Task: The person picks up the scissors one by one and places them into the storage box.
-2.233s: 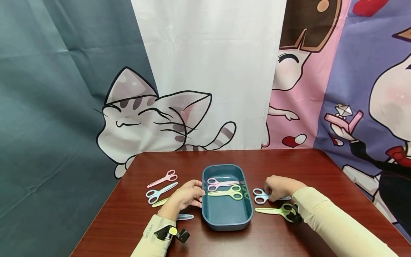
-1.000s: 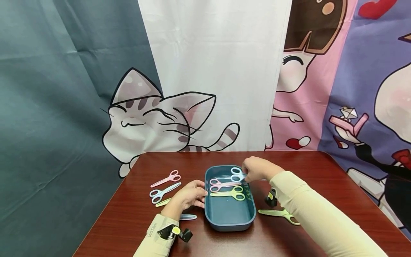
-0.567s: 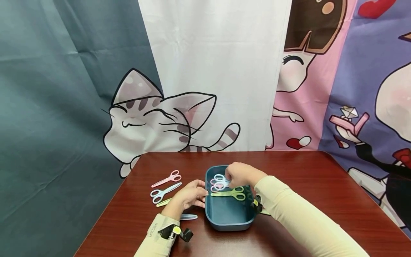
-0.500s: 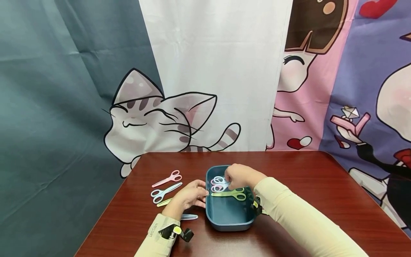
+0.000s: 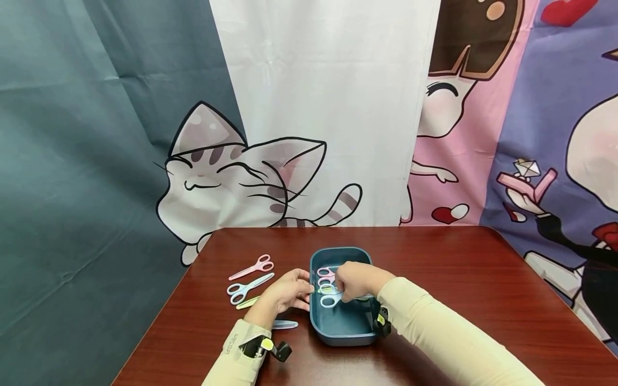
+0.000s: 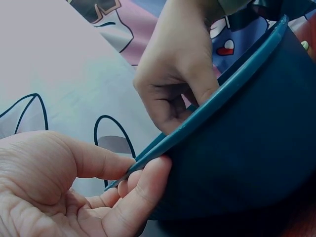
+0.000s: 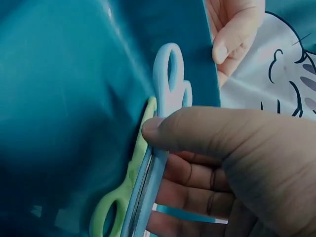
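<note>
My right hand [image 5: 359,280] is inside the blue bin [image 5: 343,339], holding light-blue scissors [image 5: 330,301] with the handles pointing left. In the right wrist view, thumb and fingers pinch these scissors [image 7: 170,98] just below the handles, over green scissors [image 7: 123,192] in the bin. Pink scissors [image 5: 325,272] lie farther back in the bin, partly hidden by my right hand. My left hand [image 5: 288,292] grips the bin's left wall; in the left wrist view its thumb and fingers pinch the rim [image 6: 197,118].
Left of the bin on the brown table [image 5: 410,252] lie pink scissors [image 5: 251,269], light-blue scissors [image 5: 248,288], green scissors [image 5: 247,303] partly behind my left arm, and another light-blue blade [image 5: 285,325]. A printed cloth [image 5: 338,107] hangs behind the table.
My right hand has carried the light-blue scissors from the table right of the bin into it, then nearer the front, above the green scissors. My left hand keeps its grip on the bin.
</note>
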`<action>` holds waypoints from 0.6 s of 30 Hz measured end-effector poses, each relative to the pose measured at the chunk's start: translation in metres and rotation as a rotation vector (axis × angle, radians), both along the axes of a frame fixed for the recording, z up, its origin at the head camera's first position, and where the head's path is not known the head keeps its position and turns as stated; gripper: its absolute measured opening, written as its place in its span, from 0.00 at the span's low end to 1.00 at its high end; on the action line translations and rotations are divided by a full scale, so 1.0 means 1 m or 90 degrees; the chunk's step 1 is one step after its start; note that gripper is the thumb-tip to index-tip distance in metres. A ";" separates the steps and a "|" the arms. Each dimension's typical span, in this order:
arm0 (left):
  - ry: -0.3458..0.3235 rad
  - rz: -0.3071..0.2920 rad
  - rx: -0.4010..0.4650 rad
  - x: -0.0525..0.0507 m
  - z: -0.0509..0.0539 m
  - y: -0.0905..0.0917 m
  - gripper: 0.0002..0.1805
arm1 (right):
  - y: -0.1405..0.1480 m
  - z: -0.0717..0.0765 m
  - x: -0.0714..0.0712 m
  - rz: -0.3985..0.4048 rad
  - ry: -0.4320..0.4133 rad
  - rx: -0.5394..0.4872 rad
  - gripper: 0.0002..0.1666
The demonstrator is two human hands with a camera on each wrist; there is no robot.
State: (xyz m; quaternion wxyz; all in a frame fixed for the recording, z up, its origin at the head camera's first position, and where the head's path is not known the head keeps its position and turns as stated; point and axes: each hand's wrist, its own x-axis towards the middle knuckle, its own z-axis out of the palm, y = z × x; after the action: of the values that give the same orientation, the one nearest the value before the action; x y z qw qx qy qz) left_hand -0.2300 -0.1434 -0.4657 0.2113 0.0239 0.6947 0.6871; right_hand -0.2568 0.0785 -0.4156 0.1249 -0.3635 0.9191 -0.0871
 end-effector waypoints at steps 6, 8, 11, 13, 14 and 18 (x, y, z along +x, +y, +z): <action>0.002 0.001 -0.001 0.000 0.001 -0.001 0.23 | -0.005 -0.003 0.004 -0.006 -0.001 0.010 0.11; 0.000 0.004 -0.002 0.000 0.000 -0.001 0.23 | -0.007 -0.005 0.004 -0.002 0.004 0.018 0.12; -0.002 0.007 -0.004 0.000 0.000 -0.001 0.23 | -0.009 -0.006 0.004 0.005 0.009 0.027 0.13; -0.002 0.006 -0.004 0.001 0.000 -0.001 0.23 | -0.010 -0.007 0.004 0.011 0.011 0.033 0.13; -0.002 0.006 -0.004 0.000 0.000 -0.001 0.23 | -0.011 -0.007 0.005 0.013 0.010 0.033 0.13; -0.002 0.003 -0.006 0.000 0.000 0.000 0.23 | -0.012 -0.005 0.007 0.015 0.003 0.043 0.12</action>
State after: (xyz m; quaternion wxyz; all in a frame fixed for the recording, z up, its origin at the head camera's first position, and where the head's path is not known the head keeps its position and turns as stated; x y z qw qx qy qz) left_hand -0.2303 -0.1433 -0.4658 0.2108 0.0201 0.6976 0.6845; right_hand -0.2500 0.0663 -0.4207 0.1362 -0.3703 0.9173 -0.0534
